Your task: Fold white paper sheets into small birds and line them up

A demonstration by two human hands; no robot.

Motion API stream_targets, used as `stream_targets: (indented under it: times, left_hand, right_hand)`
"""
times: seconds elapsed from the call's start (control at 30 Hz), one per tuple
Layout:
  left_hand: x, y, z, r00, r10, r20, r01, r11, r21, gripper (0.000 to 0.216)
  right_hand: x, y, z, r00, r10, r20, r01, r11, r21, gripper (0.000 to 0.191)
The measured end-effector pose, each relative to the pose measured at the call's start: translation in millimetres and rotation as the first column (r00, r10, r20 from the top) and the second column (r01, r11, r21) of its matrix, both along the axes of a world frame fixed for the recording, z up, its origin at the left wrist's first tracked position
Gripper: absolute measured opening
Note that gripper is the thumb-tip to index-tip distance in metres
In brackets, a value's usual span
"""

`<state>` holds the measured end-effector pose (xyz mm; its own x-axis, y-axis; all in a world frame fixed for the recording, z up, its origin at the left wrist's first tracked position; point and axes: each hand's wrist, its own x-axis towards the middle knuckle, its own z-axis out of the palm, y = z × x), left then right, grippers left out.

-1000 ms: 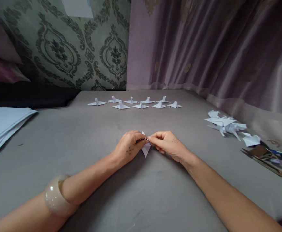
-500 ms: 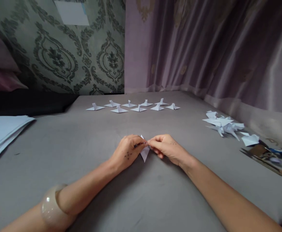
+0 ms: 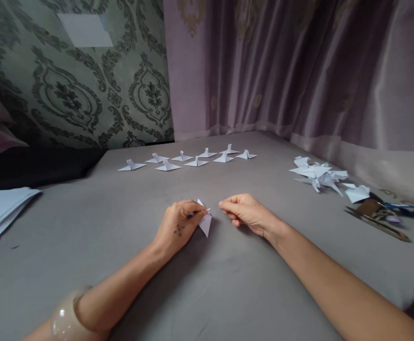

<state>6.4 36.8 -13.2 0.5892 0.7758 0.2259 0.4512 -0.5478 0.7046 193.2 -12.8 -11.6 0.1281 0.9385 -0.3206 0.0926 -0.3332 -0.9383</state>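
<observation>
My left hand (image 3: 180, 220) pinches a small white folded-paper bird (image 3: 205, 224) between thumb and fingers, low over the grey surface in the middle of the view. One pointed wing hangs toward me and another tip sticks up past the fingers. A small white point shows at the fingertips. A short gap to the right is my right hand (image 3: 247, 212), its thumb and forefinger pressed together and the other fingers curled. Whatever that pinch may hold is too small to make out. A pale bangle (image 3: 68, 319) sits on my left forearm.
Several white paper birds (image 3: 167, 166) stand in two rows at the back. A heap of folded paper pieces (image 3: 319, 175) lies at the right, near pointed tools (image 3: 379, 225) and blue-handled scissors (image 3: 411, 210). White sheets (image 3: 4, 208) are stacked at the left, beside black cloth (image 3: 40, 166).
My hands have come apart. The left has shifted slightly left with the paper bird, and the right has let go of it, still pinched. The whole view has turned a little.
</observation>
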Motion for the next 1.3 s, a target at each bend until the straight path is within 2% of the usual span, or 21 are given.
stream_targets:
  times: [0.13,0.27,0.4,0.5,0.6,0.67,0.8,0.9,1.03,1.1,1.2,1.3]
  left_hand:
    - [-1,0,-2.3,0.991,0.114,-0.073,-0.113,0.993,0.024,0.018]
    - [-4,-2,-0.6,0.966,0.184,-0.179,-0.171,0.982,0.085,0.029]
    - [-8,-2,4.2,0.970,0.146,-0.197,-0.123,0.985,0.121,0.016]
    - [-8,0,3.9,0.976,0.098,-0.194,-0.070,0.987,0.143,0.018]
    - [-3,-2,3.1,0.966,0.169,-0.197,-0.132,0.973,0.189,0.023]
    - [1,-7,5.1,0.963,0.195,-0.189,-0.163,0.972,0.171,0.029]
    - [3,-12,10.7,0.964,0.204,-0.172,-0.197,0.979,0.056,0.032]
    - [-2,-2,7.0,0.957,0.250,-0.146,-0.235,0.966,0.111,0.020]
    - [-9,15,-3.6,0.973,0.148,-0.177,-0.123,0.982,0.143,0.023]
    - [-8,17,-5.6,0.971,0.112,-0.210,-0.081,0.985,0.150,0.021]
    - [-6,12,-4.2,0.965,0.120,-0.235,-0.088,0.986,0.145,0.019]
    - [-4,6,-1.0,0.962,0.139,-0.236,-0.132,0.990,0.045,0.021]
  right_hand:
    - [-3,-4,4.4,0.998,0.021,0.067,-0.020,1.000,-0.014,0.018]
    - [-5,-8,8.7,0.992,0.036,0.124,-0.036,0.999,-0.004,0.019]
    - [-4,-10,11.5,0.989,0.036,0.143,-0.038,0.999,0.014,0.018]
    - [-3,-11,10.9,0.989,0.034,0.147,-0.038,0.999,0.024,0.018]
    - [-4,-12,8.4,0.983,0.024,0.181,-0.034,0.998,0.056,0.018]
    - [-4,-11,6.5,0.970,0.000,0.242,-0.027,0.994,0.107,0.020]
    - [-4,-9,2.6,0.924,-0.060,0.379,-0.032,0.972,0.232,0.020]
    - [-7,-8,0.0,0.872,-0.090,0.482,-0.053,0.960,0.276,0.019]
    - [-17,-11,-2.8,0.775,-0.103,0.623,-0.153,0.926,0.344,0.018]
    - [-23,-14,-3.6,0.730,-0.092,0.678,-0.202,0.918,0.342,0.018]
    - [-28,-16,-3.8,0.684,-0.060,0.727,-0.250,0.917,0.311,0.021]
    - [-30,-17,-3.8,0.629,-0.049,0.776,-0.275,0.920,0.281,0.025]
